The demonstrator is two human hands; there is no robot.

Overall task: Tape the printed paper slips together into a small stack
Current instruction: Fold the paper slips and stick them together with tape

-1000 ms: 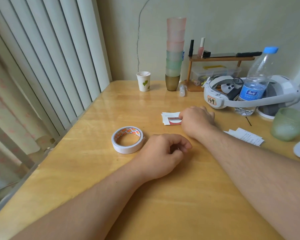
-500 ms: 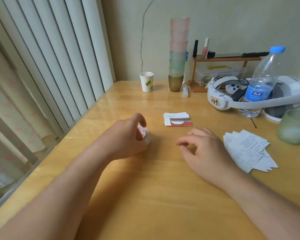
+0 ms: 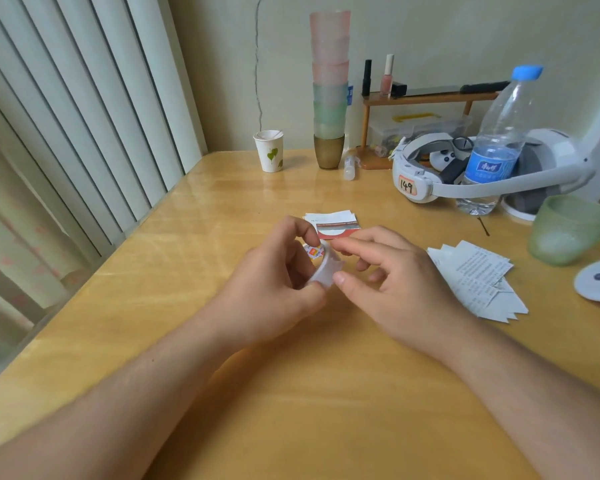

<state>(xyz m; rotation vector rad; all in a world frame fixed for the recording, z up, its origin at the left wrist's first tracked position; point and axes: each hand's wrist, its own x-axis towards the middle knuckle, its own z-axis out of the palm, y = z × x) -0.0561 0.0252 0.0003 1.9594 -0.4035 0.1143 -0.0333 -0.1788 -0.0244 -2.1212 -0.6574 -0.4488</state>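
Lifted off the yellow wooden surface [image 3: 222,393] since earlier, white tape roll [image 3: 321,268] sits gripped in left hand [image 3: 274,289] at frame centre, right hand [image 3: 392,285] loosely curled, empty, touching its edge, taped red-and-white slip stack [image 3: 333,225] just beyond.

1. Two bare forearms enter from the lower edge of the view, with no sleeve visible on either arm.
2. The bare left hand [image 3: 274,282] wears no ring, watch or glove.
3. The bare right hand [image 3: 400,289] is likewise unadorned, with short, plain, unpainted fingernails.
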